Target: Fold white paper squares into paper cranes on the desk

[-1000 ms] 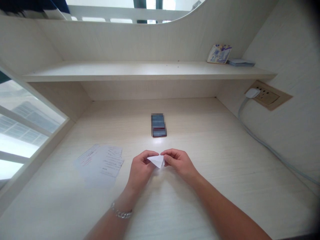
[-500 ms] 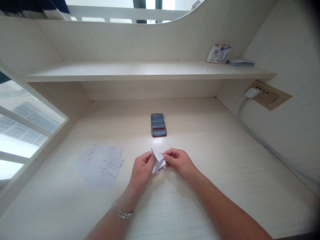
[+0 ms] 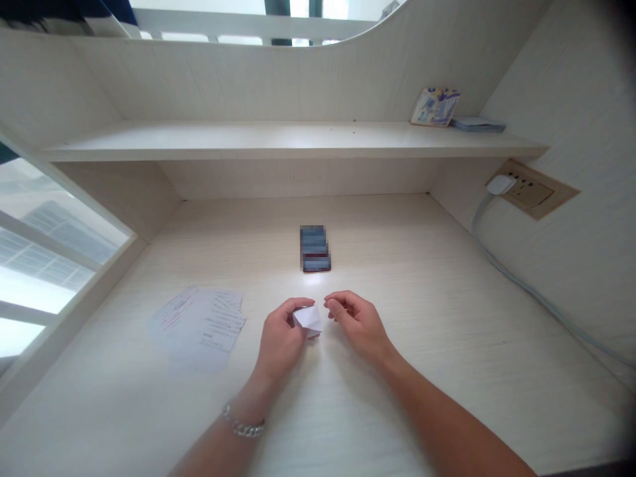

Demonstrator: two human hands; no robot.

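Note:
A small folded piece of white paper (image 3: 309,318) sits just above the desk (image 3: 447,331) in the middle of the view. My left hand (image 3: 279,338) pinches it between thumb and fingers. My right hand (image 3: 355,322) hovers just to its right, fingers curled with thumb and forefinger close together, apart from the paper by a small gap. A silver bracelet (image 3: 242,425) is on my left wrist.
A phone (image 3: 315,248) lies flat beyond my hands. Printed paper sheets (image 3: 201,322) lie to the left. A shelf (image 3: 278,142) runs overhead with a small packet (image 3: 435,106) on its right end. A wall socket (image 3: 531,189) and its white cable (image 3: 521,281) occupy the right wall.
The paper has been folded down from a raised flap into a smaller shape. My right hand has let go of it and moved slightly right; my left hand keeps hold.

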